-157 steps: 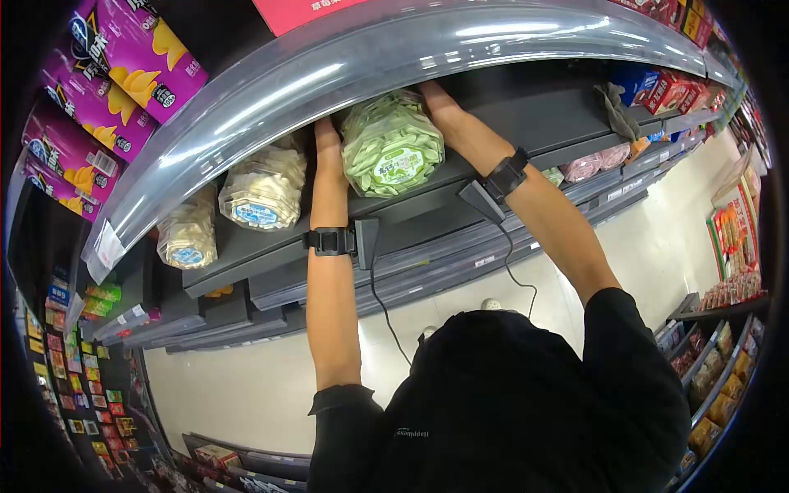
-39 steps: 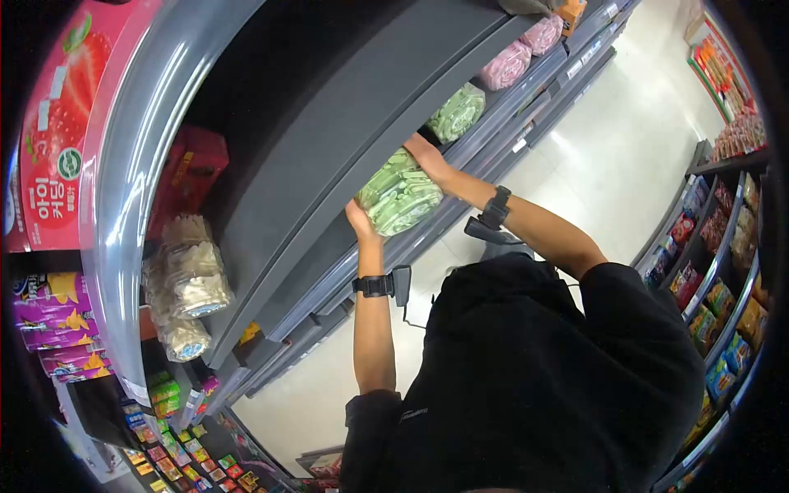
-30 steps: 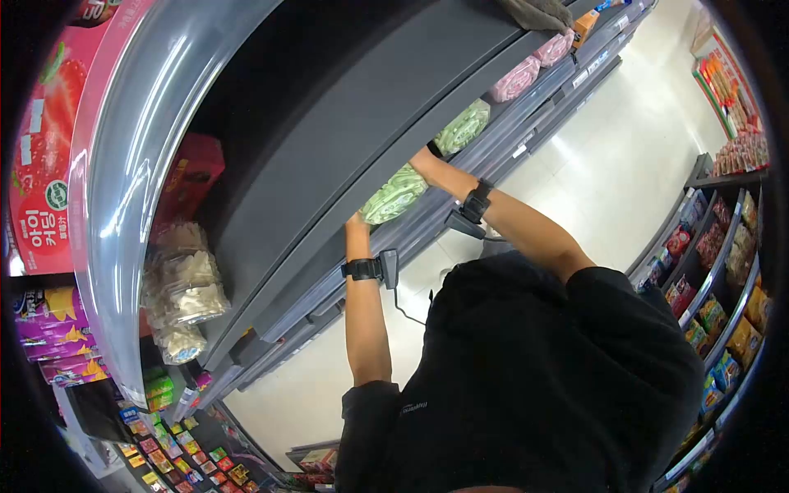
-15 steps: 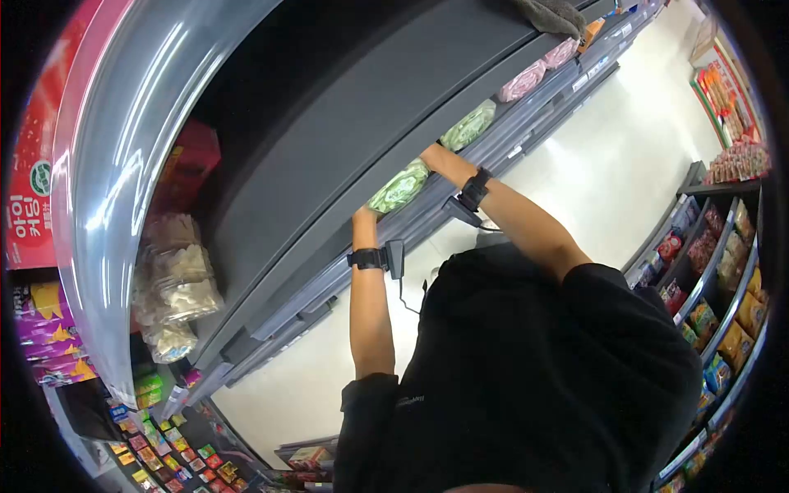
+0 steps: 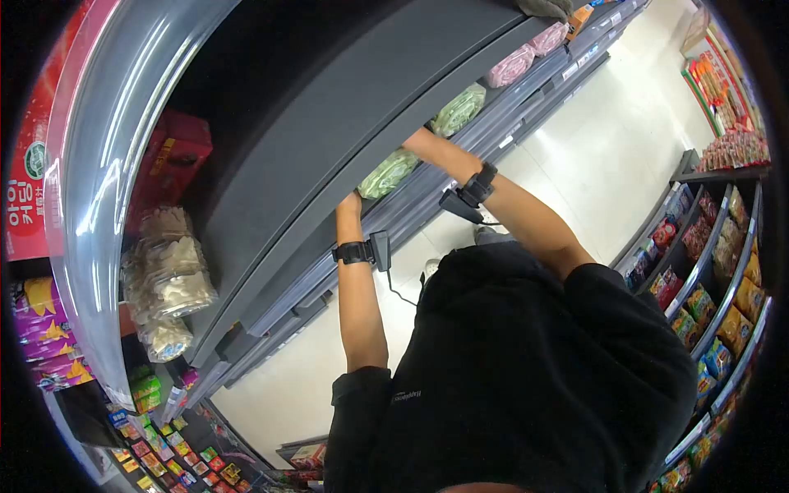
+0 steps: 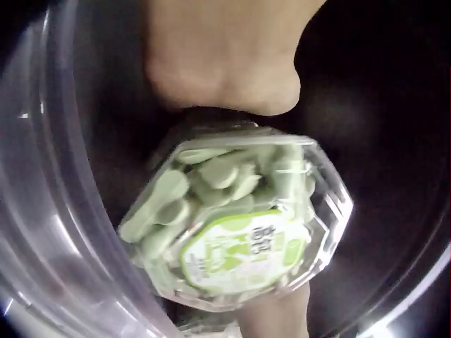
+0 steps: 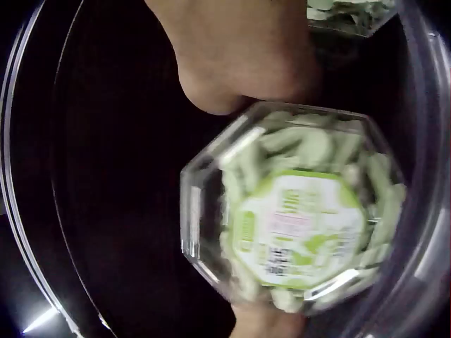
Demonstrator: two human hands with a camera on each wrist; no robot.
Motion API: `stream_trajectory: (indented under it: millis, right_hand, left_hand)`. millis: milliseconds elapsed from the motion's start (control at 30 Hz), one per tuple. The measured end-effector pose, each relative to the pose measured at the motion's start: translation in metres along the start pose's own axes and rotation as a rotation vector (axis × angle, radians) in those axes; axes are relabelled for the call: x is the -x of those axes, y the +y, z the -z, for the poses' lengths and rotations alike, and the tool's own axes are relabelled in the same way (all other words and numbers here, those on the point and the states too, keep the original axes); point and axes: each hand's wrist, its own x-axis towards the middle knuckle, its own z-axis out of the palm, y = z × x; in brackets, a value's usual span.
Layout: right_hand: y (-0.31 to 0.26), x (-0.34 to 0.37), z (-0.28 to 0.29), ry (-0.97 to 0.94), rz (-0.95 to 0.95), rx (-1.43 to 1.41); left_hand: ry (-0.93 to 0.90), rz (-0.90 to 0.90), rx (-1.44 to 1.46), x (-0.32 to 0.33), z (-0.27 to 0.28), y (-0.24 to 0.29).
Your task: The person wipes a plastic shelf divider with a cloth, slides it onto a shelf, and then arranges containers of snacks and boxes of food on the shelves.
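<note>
Left hand (image 5: 349, 202) and right hand (image 5: 418, 141) flank a clear tub (image 7: 299, 229) of green pieces (image 7: 313, 143) — whether they grip it, I can't tell.

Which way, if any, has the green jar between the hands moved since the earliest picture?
Yes, the green jar moved down, from atop the upper shelf to below that shelf's edge.

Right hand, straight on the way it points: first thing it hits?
No obstacle shows: the right hand would probably slide along the side of the green-labelled tub into dark shelf space. What lies deeper in there can't be made out.
</note>
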Motion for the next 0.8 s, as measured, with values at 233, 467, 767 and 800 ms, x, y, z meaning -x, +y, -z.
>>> stream_trajectory:
  millis: [233,467,767,800]
  right_hand:
    - [-0.005,-0.002,-0.020,0.000,0.098,0.442]
    - [0.009,0.004,-0.019,0.121,0.314,0.594]
    - [-0.054,0.043,-0.013,0.084,0.298,0.658]
    - [-0.077,0.053,-0.013,0.049,0.343,0.644]
  left_hand:
    - [-0.079,0.163,0.087,-0.056,0.041,-0.070]
    - [-0.174,0.026,-0.029,-0.043,0.039,-0.044]
    - [-0.231,-0.032,-0.457,0.037,0.031,-0.002]
    - [-0.229,-0.021,-0.503,0.054,0.036,0.002]
